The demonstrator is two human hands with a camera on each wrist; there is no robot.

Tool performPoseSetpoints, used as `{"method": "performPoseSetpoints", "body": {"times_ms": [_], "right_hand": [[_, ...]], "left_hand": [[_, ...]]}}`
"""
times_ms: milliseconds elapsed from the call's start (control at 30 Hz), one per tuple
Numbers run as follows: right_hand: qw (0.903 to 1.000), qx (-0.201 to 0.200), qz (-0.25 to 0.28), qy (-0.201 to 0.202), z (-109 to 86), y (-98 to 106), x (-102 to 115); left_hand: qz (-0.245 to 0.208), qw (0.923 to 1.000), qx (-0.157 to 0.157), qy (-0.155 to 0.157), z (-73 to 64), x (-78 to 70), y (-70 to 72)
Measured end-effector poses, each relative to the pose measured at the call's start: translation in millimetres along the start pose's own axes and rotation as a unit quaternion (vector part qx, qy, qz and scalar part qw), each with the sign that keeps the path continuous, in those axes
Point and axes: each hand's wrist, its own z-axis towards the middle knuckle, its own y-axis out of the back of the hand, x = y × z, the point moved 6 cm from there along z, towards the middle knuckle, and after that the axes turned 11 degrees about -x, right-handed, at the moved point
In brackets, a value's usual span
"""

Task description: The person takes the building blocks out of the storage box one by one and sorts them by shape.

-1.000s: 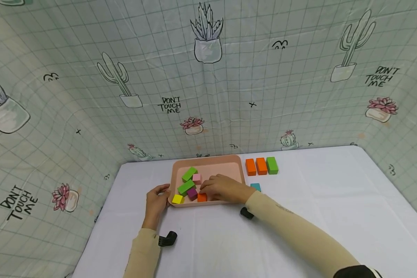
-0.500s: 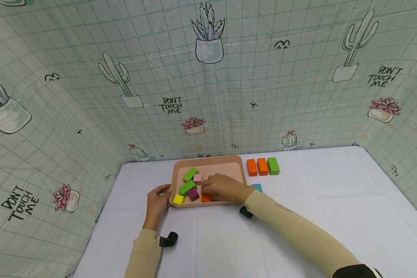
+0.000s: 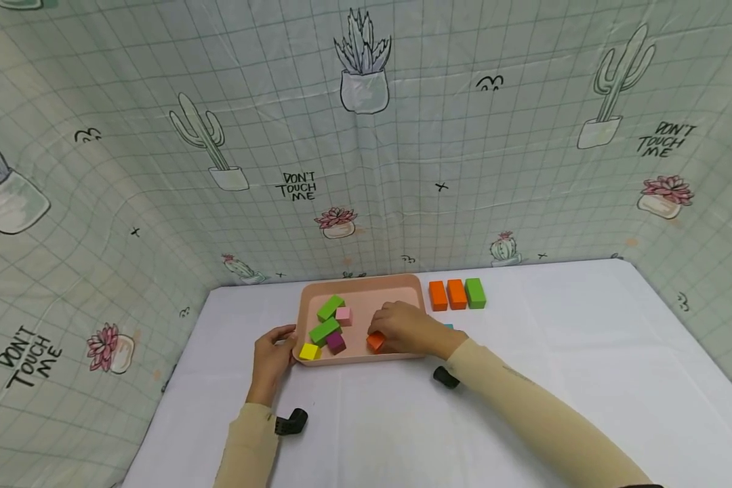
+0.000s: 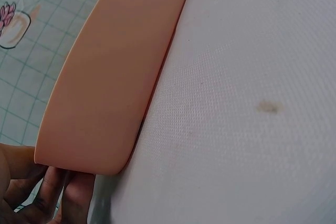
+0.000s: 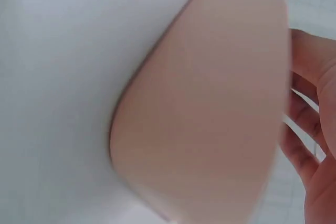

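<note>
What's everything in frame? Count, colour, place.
Table: 1, white-covered, centre
Tray: 1, peach-pink, on table
Green blocks: 2, green, tray's left half
Pink block: 1, pink, tray's left half
Purple block: 1, purple, tray's left half
Yellow block: 1, yellow, tray's near-left corner
Orange block: 1, orange, tray's near side
Orange pair: 2, orange, right of tray
Outer green block: 1, green, right of orange pair
Blue block: 1, blue, right of tray, mostly hidden
Backdrop: 1, pale green, behind table
Wrist devices: 2, black, one per wrist
Sleeves: 2, tan, both arms
Left hand: 1, bare, at tray's left end
Right hand: 1, bare, on orange block
</note>
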Motion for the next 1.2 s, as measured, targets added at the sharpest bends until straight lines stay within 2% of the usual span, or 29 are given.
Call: {"method": "performPoseSetpoints", "body": {"times_ms": [133, 267, 433, 533, 800, 1000, 1200], "right_hand": [[0.9974, -0.06, 0.014, -0.036, -15.6, 22.6, -4.8], [0.9873, -0.11, 0.049, -0.103, -36.3, 46.5, -13.5], [0.9721, -0.165, 0.034, -0.163, -66.8, 68.8, -25.6], [0.9639, -0.183, 0.012, -0.193, -86.5, 78.7, -32.5], [0.9422, -0.185, -0.026, -0.278, -134.6, 87.6, -48.3], [0.9388, -0.17, -0.038, -0.297, -152.6, 84.8, -51.5], [0.9378, -0.147, -0.038, -0.312, -162.2, 78.5, -54.2]], "left_hand": [[0.003, 1.0, -0.002, 0.0, -0.5, -0.1, -0.7], [0.001, 1.0, -0.001, 0.003, -0.4, 0.9, -0.4], [0.004, 0.9999, 0.007, 0.012, -0.4, 2.1, -0.6], [0.008, 0.9998, 0.012, 0.012, -0.5, 1.9, -0.9], [0.008, 0.9999, 0.014, 0.005, 1.3, 0.4, 0.8], [0.016, 0.9997, 0.018, 0.005, -1.1, -0.4, 2.5], [0.019, 0.9996, 0.021, 0.0, -2.0, 1.0, -0.7]]}}
